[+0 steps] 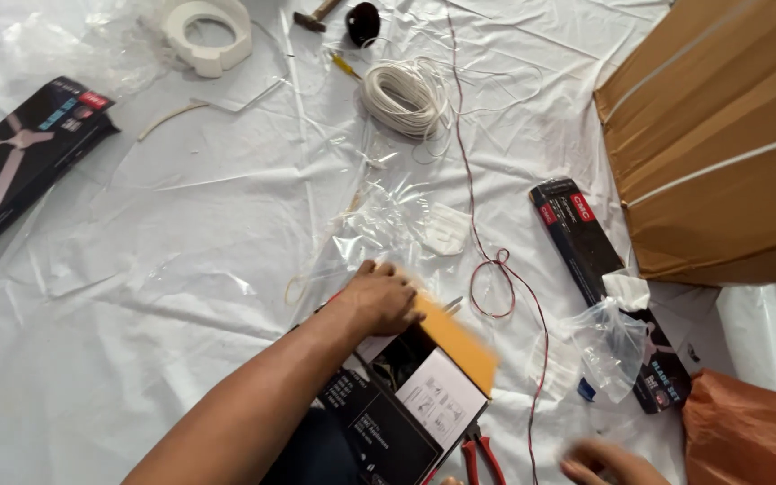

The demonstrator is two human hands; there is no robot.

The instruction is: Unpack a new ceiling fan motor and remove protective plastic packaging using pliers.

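Nearest, the blurred right hand [608,462] sits right of the one open black box [406,395], its grip impossible to tell, with one red-handled pliers [480,454] between. The left hand [381,296] presses curled fingers on that box's orange flap [460,341]. Beyond the box lie two more black boxes [586,242] [20,162], then one white wire coil [403,94].

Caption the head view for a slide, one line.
Left hand rests on an open black box over a white sheet; right hand blurred near red-handled pliers.
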